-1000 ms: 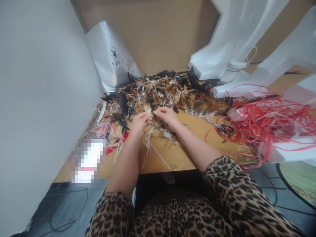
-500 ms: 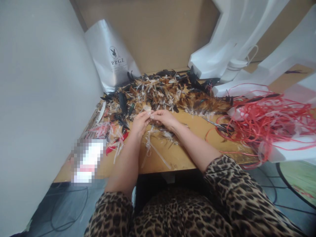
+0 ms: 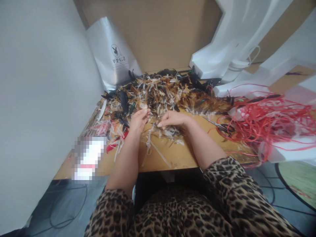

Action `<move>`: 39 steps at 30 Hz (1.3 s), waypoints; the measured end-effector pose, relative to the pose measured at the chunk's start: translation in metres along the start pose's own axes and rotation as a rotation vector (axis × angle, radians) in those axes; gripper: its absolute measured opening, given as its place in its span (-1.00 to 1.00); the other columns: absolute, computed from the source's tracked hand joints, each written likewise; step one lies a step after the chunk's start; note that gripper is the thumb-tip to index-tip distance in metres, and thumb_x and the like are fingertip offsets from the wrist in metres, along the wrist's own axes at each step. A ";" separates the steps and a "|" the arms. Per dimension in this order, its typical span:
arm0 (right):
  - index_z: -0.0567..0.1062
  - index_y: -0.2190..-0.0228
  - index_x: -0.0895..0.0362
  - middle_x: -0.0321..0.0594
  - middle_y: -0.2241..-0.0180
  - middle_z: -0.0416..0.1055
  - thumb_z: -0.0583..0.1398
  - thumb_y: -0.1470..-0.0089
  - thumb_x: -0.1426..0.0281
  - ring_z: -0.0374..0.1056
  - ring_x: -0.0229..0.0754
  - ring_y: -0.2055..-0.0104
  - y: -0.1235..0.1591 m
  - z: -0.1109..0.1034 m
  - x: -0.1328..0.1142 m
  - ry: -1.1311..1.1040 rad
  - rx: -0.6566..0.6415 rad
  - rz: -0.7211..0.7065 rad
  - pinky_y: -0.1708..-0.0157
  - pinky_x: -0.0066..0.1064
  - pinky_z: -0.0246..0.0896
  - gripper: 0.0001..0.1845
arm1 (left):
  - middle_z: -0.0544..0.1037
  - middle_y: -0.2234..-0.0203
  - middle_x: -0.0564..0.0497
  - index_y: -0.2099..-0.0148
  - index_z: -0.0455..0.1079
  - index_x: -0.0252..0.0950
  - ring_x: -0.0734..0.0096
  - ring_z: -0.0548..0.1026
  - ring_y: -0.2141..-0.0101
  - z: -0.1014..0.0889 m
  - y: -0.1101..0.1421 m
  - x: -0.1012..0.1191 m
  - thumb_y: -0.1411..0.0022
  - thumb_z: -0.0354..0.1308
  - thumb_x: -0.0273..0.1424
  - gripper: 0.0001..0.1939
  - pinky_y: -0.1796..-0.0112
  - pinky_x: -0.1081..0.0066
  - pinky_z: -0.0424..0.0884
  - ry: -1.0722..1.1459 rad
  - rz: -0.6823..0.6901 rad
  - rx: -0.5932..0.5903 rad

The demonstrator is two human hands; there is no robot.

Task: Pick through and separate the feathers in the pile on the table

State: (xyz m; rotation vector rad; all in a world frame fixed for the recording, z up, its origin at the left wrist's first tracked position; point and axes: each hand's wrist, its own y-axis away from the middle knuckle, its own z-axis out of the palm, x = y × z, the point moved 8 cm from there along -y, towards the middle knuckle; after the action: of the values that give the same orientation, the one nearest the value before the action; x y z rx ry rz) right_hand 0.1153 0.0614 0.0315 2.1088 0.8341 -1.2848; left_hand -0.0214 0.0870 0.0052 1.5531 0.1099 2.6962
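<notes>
A small pale feather [image 3: 143,106] sticks up from the pinched thumb and fingers of my left hand [image 3: 139,119]. To its right and a little apart, my right hand [image 3: 172,119] is low over a loose bunch of brown and white feathers [image 3: 170,131] on the table. Its thumb and forefinger point left and down, close together; whatever is between them is too small to make out. Behind both hands spreads a large heap of brown, black and white feathers [image 3: 160,89].
Scissors [image 3: 214,123] lie right of my hands beside a tangle of red ribbon [image 3: 269,118]. A silver bag [image 3: 116,65] stands at the back left, and a lidded white container [image 3: 234,69] at the back right. Clear strips [image 3: 158,153] lie near the wooden table's [image 3: 182,161] front edge.
My hands came together at the fingertips, then parted. My right hand has moved right and down to the loose feathers, while the left keeps the pale feather almost in place.
</notes>
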 end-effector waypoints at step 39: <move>0.50 0.30 0.11 -0.13 0.31 0.33 -0.03 -0.11 0.37 0.19 -0.19 0.27 0.013 -0.030 -0.025 0.910 0.930 -0.208 0.32 -0.41 0.00 -0.69 | 0.55 0.45 -0.08 0.36 0.38 -0.43 0.52 0.50 0.46 0.018 0.016 -0.019 0.03 0.21 -0.57 -0.88 0.42 0.54 0.41 -0.129 -0.290 -0.246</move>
State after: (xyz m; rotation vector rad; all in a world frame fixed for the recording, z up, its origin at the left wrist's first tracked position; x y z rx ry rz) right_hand 0.1337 0.0679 0.0680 3.5623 0.8915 -0.8088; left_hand 0.0034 0.0710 -0.0009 1.5009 -0.0004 2.2870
